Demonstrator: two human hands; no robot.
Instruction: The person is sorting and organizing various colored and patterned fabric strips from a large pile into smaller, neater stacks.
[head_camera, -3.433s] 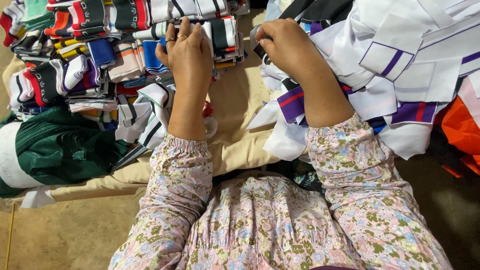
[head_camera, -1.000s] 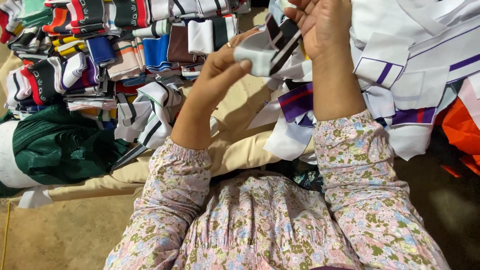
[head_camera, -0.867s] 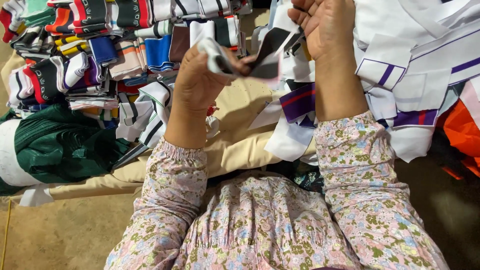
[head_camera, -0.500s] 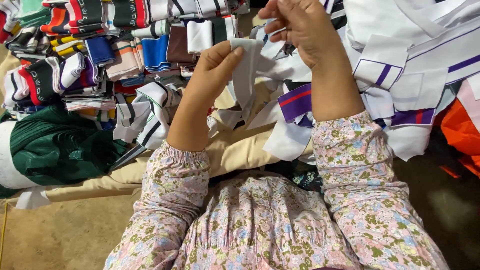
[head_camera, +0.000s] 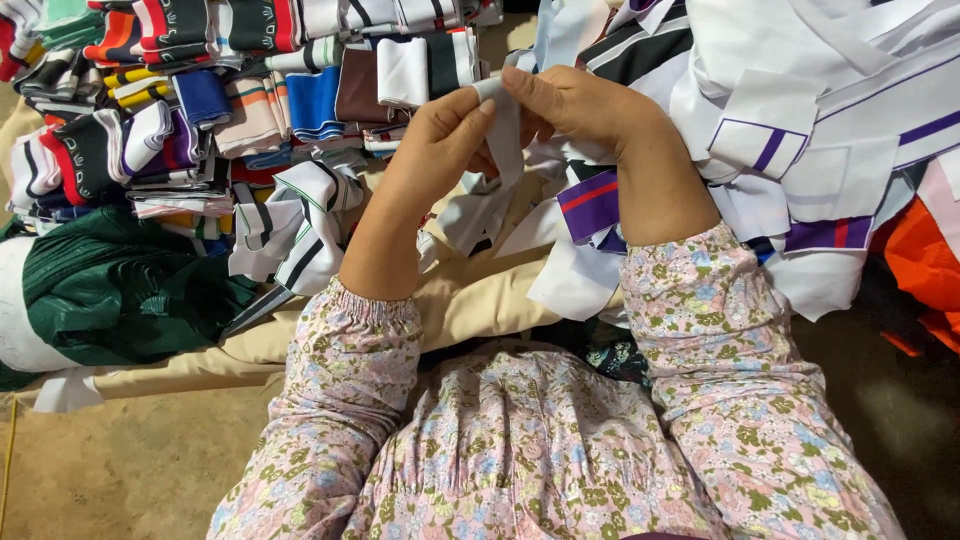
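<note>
Only the head view to go on, looking straight down; the left hand (head_camera: 440, 135) and the right hand (head_camera: 580, 105) met over the cream-coloured cloth (head_camera: 480, 300) that covered the work surface, both pinching one narrow white knit fabric strip (head_camera: 503, 130); left thumb and fingers were pressed together on its near edge, right fingers closed over its top end; the rest of the strip hung down toward the cream cloth, slack.

Up and to the left of the cream cloth sat rows of folded striped knit collar pieces (head_camera: 250, 70) in red, black, blue, brown and white, stacked tidy; my guess is that's the finished lot, and it looked like a good share of the work. To the right of the cloth lay a loose heap of white fabric pieces with purple stripes (head_camera: 800, 150), unfolded and jumbled, so I'd say plenty was left. A dark green bundle of fabric (head_camera: 120, 300) lay at the cloth's left end; an orange fabric piece (head_camera: 925, 260) poked out at the far right edge.
</note>
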